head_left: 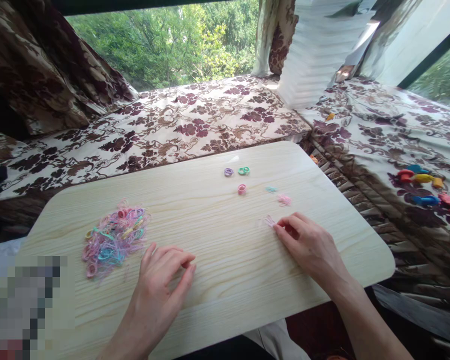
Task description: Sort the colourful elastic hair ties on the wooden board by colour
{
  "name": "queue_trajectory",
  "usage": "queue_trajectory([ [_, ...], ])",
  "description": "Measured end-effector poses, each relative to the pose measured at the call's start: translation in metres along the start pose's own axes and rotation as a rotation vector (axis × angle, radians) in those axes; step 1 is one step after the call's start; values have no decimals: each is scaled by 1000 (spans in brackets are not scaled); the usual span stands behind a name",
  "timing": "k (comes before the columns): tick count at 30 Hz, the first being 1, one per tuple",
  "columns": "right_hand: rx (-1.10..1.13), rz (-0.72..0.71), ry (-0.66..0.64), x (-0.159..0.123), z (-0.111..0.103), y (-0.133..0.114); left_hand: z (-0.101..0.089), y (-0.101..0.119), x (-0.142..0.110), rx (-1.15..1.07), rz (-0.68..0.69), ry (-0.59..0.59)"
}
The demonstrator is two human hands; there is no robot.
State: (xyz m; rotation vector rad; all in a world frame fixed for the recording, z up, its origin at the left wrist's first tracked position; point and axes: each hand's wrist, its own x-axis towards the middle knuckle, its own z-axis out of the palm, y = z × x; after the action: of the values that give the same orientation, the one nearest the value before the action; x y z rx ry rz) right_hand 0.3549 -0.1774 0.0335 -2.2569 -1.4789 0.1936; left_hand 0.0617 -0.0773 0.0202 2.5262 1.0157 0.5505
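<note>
My right hand [309, 245] pinches a few thin pale-purple elastic bands [269, 221] between thumb and fingertips, low over the table's right half. Just beyond it lie a small heap of pink elastic bands [284, 200] and a few light-blue bands [271, 189]. Loosely curled, my left hand [165, 277] hovers over the table with nothing visible in it. Left of that hand spreads a tangled pile of bands and hair ties [114, 237] in pink, blue, purple, green and yellow. Farther back sit purple hair ties [228, 172], green hair ties [244, 171] and a pink hair tie [241, 189].
The pale wooden table [202, 210] has rounded corners. Behind it runs a ledge with a floral cover [195, 120], below a window. On the right-hand cover lie several colourful toy-like pieces [423, 178]. A blurred patch hides the lower left corner.
</note>
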Motion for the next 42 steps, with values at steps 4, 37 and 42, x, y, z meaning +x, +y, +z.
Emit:
queue_trajectory([
  [4,-6,9,53,3,-7,10,1,-1,0,9,-2,7],
  [37,-311,-178,175,43,-15,37,-1,-7,5,-1,35,75],
  [42,-311,-211,188,49,-19,24,-8,-9,-5,-18,-34,108],
])
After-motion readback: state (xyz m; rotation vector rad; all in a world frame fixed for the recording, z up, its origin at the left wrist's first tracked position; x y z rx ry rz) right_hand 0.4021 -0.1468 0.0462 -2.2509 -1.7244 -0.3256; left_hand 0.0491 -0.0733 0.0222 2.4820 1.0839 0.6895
